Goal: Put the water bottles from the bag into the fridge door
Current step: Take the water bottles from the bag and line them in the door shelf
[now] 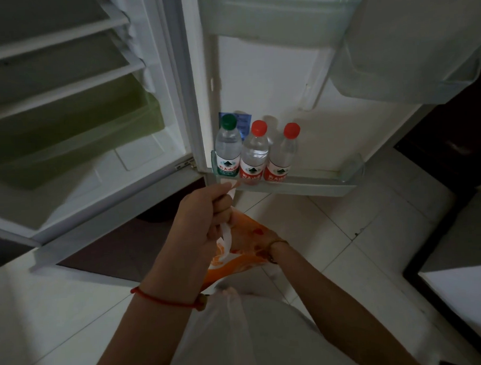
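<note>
Three water bottles stand side by side in the bottom shelf (316, 186) of the open fridge door: a green-capped bottle (227, 147) at the left, a red-capped bottle (255, 154) in the middle and another red-capped bottle (283, 153) to its right. Below the shelf, my left hand (205, 219) is closed on the white handles of an orange and white plastic bag (237, 262). My right hand (252, 237) is pushed inside the bag and shows only through the plastic, so its fingers cannot be made out. Whatever else the bag holds is hidden.
The fridge body (65, 121) stands open at the left, with bare shelves and a greenish drawer. An upper door shelf (268, 18) hangs above the bottles. A blue packet (242, 121) sits behind the green-capped bottle. White floor tiles (360, 232) lie below; dark furniture (453, 151) is at the right.
</note>
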Motion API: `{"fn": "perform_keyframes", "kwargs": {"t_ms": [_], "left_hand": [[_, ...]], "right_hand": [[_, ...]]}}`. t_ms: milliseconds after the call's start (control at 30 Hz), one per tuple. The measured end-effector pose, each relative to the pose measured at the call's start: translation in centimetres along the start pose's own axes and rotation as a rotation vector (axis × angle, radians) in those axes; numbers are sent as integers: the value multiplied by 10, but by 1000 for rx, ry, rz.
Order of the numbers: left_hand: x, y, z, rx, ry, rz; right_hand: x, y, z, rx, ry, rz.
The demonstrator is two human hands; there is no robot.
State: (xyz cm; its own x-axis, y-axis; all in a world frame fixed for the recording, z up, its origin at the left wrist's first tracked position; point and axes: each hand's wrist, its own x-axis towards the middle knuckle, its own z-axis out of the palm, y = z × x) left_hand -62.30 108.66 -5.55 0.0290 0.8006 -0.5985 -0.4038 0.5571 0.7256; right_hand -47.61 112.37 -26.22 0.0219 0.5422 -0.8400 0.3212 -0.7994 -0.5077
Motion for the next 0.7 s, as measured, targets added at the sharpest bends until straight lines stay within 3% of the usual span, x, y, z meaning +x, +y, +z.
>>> {"fn": "perform_keyframes", "kwargs": {"t_ms": [100, 233, 700], "left_hand": [[-3, 2, -3, -10, -21, 3], [-5, 5, -11, -49, -16, 6], [-1, 17, -10, -64, -71, 62]], "right_hand": [[37, 21, 9, 163, 113, 5], [19, 15, 15, 245, 272, 4], [-45, -13, -1, -345, 531, -491]]}}
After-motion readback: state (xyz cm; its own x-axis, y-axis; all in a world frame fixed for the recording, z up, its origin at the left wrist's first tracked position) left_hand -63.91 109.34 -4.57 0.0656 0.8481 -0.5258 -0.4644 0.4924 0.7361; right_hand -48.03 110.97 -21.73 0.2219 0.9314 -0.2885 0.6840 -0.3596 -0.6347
